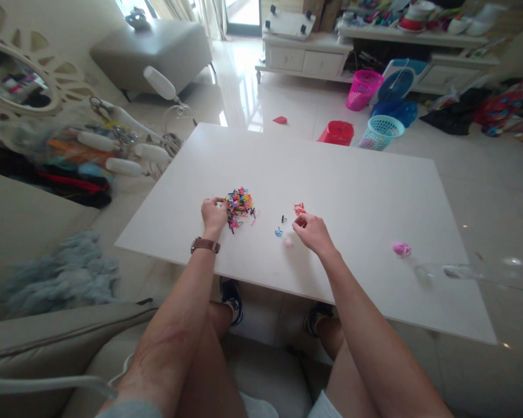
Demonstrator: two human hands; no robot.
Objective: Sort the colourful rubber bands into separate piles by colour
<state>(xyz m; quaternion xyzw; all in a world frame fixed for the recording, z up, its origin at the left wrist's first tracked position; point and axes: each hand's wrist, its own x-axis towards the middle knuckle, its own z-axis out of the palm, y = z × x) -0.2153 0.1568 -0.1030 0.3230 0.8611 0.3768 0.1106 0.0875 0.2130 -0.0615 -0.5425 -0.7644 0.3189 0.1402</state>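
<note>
A heap of small mixed-colour rubber bands [239, 205] lies on the white table [353, 191]. My left hand [213, 213], with a brown watch on the wrist, rests at the heap's left edge, fingers curled and touching the bands. My right hand [312, 231] is closed in a pinch right beside a small cluster of red bands [298, 208]; what it pinches is too small to name. Between the hands lie a few blue and black bands [280, 227] and a pale pink band [289, 242].
A pink clump [401, 249] lies on the table's right part. A clear plastic object [462, 270] reaches over the right edge. On the floor beyond stand a red tub [336, 133], a light blue basket [380, 132] and a pink basket [363, 89]. A sofa is at left.
</note>
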